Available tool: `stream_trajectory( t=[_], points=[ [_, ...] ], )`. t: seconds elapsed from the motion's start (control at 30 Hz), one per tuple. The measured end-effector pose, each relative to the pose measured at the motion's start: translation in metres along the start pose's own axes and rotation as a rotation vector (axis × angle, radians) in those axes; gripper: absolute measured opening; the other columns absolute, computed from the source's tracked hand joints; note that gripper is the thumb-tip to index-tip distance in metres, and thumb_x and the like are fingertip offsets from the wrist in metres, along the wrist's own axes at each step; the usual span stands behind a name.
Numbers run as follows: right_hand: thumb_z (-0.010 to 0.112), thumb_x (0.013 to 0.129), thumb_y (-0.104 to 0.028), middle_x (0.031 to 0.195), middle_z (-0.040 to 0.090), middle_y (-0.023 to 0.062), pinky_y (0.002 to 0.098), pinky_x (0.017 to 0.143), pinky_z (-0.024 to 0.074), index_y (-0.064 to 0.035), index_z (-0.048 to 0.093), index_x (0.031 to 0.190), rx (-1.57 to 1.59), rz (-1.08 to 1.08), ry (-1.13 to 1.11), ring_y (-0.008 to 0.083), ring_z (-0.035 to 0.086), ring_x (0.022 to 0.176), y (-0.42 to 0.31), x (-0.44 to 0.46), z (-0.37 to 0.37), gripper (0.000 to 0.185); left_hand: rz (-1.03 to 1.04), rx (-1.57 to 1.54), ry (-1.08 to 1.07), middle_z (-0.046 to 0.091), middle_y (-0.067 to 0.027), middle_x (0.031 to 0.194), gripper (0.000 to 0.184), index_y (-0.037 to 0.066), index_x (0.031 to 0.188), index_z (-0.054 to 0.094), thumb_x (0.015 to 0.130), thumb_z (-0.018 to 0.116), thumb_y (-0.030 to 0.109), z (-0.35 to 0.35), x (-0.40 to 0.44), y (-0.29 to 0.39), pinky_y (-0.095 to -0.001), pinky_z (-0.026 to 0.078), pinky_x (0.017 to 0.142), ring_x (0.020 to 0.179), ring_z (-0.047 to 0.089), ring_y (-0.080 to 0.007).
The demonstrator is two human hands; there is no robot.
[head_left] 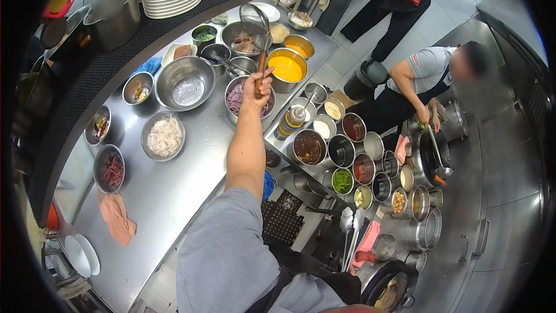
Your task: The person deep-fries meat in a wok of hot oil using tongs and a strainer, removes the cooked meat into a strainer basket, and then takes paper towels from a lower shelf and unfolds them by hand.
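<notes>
My left hand (259,88) is at the end of my outstretched arm, its fingers wrapped round the wooden handle of a mesh strainer (255,21). The strainer's metal basket points away from me, above the metal bowls at the far end of the steel counter. Below my hand is a bowl of sliced purple onion (236,97). To its right stands a pot of yellow liquid (288,66), perhaps beaten egg. Beyond the onion, a bowl with pale brownish pieces (246,43) is partly hidden by the strainer. I cannot make out my right hand.
On the counter (174,197) stand a large steel bowl (186,84), a bowl of pale strips (164,135), red meat (111,169) and a pink cloth (117,218). Several sauce containers (308,146) line the stove side. A co-worker (425,78) handles a ladle over a wok. Another wok (389,293) sits bottom right.
</notes>
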State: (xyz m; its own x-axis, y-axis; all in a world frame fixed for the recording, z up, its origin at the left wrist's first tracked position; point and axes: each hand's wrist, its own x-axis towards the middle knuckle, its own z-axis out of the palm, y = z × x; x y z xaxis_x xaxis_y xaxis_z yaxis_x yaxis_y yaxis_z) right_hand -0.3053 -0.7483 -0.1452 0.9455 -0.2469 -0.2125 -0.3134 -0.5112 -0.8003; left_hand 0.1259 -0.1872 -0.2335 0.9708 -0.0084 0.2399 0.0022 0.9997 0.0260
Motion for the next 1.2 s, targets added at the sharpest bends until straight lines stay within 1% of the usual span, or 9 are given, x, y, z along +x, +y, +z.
stream_trajectory(
  t=[0.17,0.23,0.37,0.5,0.63,0.8,0.97,1.13,1.2],
  points=[
    [0.073,0.073,-0.001,0.097,0.067,0.0089,0.0269,0.074,0.0489,0.0031,0.050,0.129,0.052,0.112,-0.050,0.0135,0.062,0.082,0.051,0.012,-0.009,0.061,-0.083,0.219,0.112,0.050,-0.0039,0.069,0.047,-0.001,0.128,0.047,0.084,0.054,0.016,0.040,-0.002,-0.001,-0.0204,0.039,0.038,0.042,0.044,-0.0089],
    [0.073,0.074,-0.002,0.093,0.067,0.0068,0.0267,0.072,0.0487,0.0027,0.052,0.127,0.053,0.116,-0.045,0.0125,0.061,0.080,0.046,0.013,-0.004,0.057,-0.154,0.663,0.262,0.051,-0.0040,0.067,0.043,0.002,0.123,0.050,0.083,0.057,0.015,0.068,-0.010,-0.010,-0.0211,0.038,0.036,0.041,0.045,-0.0101],
    [0.078,0.073,-0.016,0.079,0.058,0.0018,0.0273,0.066,0.0470,0.0036,0.057,0.115,0.007,0.057,-0.102,0.0110,0.055,0.071,-0.016,0.013,-0.006,0.051,-0.407,1.154,0.177,0.050,-0.0016,0.062,0.036,0.006,0.109,0.048,0.075,0.062,0.008,0.120,-0.052,-0.043,-0.0261,0.041,0.033,0.039,0.048,-0.0126],
    [0.081,0.071,-0.016,0.081,0.061,0.0050,0.0282,0.065,0.0482,0.0048,0.054,0.121,0.029,-0.098,0.081,0.0112,0.056,0.072,0.019,0.011,-0.027,0.061,-0.606,1.483,0.176,0.054,-0.0039,0.068,0.068,0.004,0.134,0.042,0.069,0.062,0.004,0.184,-0.113,-0.131,-0.0272,0.043,0.033,0.038,0.050,-0.0155],
    [0.080,0.073,-0.013,0.091,0.061,0.0068,0.0277,0.071,0.0494,0.0066,0.049,0.127,0.292,0.127,0.265,0.0120,0.058,0.079,0.055,-0.024,-0.064,0.065,-0.945,1.614,-0.010,0.056,-0.0044,0.072,0.068,0.000,0.131,0.047,0.066,0.066,0.000,0.214,-0.143,-0.261,-0.0263,0.042,0.036,0.042,0.052,-0.0137],
    [0.078,0.077,-0.017,0.114,0.060,0.0154,0.0289,0.086,0.0484,0.0118,0.043,0.131,0.523,0.247,0.478,0.0167,0.059,0.102,0.102,-0.061,-0.095,0.071,-1.346,1.457,-0.359,0.054,-0.0042,0.068,0.056,-0.001,0.122,0.050,0.068,0.065,0.002,0.161,-0.159,-0.445,-0.0292,0.042,0.036,0.041,0.052,-0.0144],
    [0.079,0.076,-0.023,0.105,0.065,0.0160,0.0275,0.082,0.0486,0.0110,0.049,0.127,0.326,0.219,0.591,0.0154,0.062,0.091,0.116,-0.092,-0.104,0.068,-1.585,1.441,-0.371,0.054,-0.0053,0.065,0.042,-0.001,0.109,0.055,0.069,0.067,0.004,0.095,-0.165,-0.603,-0.0291,0.043,0.037,0.043,0.053,-0.0157],
    [0.078,0.077,-0.024,0.086,0.061,0.0055,0.0262,0.071,0.0464,0.0011,0.050,0.130,0.383,0.231,0.580,0.0118,0.054,0.075,0.124,-0.111,-0.102,0.065,-1.572,1.408,-0.318,0.058,-0.0050,0.071,0.039,0.001,0.111,0.059,0.074,0.070,0.008,0.038,-0.157,-0.661,-0.0289,0.047,0.042,0.048,0.055,-0.0157],
    [0.078,0.077,-0.024,0.086,0.061,0.0058,0.0263,0.070,0.0468,0.0025,0.051,0.129,0.373,0.218,0.561,0.0122,0.055,0.075,0.127,-0.114,-0.100,0.065,-1.506,1.716,-0.460,0.065,-0.0094,0.082,0.048,-0.001,0.118,0.058,0.075,0.071,0.014,0.014,-0.153,-0.651,-0.0281,0.050,0.046,0.053,0.061,-0.0185]
  ],
)
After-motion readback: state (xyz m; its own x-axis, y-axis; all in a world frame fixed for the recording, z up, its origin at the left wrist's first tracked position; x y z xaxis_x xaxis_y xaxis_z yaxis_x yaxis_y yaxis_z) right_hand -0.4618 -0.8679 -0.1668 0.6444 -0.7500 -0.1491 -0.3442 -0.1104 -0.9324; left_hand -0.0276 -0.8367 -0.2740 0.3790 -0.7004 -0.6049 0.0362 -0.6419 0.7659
